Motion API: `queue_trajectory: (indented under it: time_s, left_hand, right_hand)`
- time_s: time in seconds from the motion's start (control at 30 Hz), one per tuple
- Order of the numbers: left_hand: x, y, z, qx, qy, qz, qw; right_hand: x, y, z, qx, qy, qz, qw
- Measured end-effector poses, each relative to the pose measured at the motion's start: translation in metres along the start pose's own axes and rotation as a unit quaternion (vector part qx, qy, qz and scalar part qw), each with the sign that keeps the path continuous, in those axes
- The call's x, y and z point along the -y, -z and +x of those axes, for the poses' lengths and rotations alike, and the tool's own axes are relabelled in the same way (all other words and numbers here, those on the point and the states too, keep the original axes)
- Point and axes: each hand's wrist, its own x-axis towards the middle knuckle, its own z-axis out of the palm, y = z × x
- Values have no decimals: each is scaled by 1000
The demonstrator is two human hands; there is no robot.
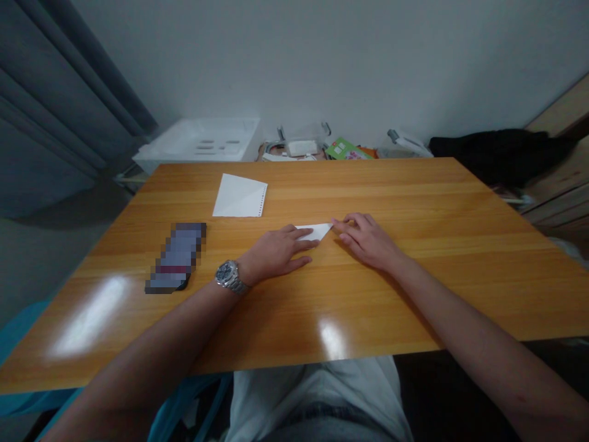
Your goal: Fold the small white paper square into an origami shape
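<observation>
A small folded white paper (317,231) lies near the middle of the wooden table (414,202). My left hand (276,252), with a metal wristwatch (229,275) on the wrist, lies flat on the paper's left part, fingers stretched out. My right hand (368,239) rests on the table at the paper's right tip, fingers extended and touching that corner. A second white sheet (240,196) with a perforated edge lies farther back and to the left, away from both hands.
A dark phone (177,256) lies on the table left of my left hand. Behind the table stand a white box (202,141), clutter with a green packet (345,149) and a black cloth (497,150). Curtains hang at left.
</observation>
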Motion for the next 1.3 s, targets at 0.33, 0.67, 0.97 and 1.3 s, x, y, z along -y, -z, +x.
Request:
queue_trajectory:
  time_s: [0.33,0.67,0.97,1.3]
  left_hand:
    - [1,1,-1,3,-6,2,1000]
    - [1,1,-1,2,-1,0,1000]
    - [3,-4,-2,0,-3,3,1000]
    - [7,-6,-1,-9,-23,4,1000]
  right_hand:
    - [11,-2,-3,87,57,-9,995]
    - [-9,-11,-2,23,-69,20,997]
    - [-9,-11,-1,3,-60,25,998]
    - [12,-5,0,83,87,36,992]
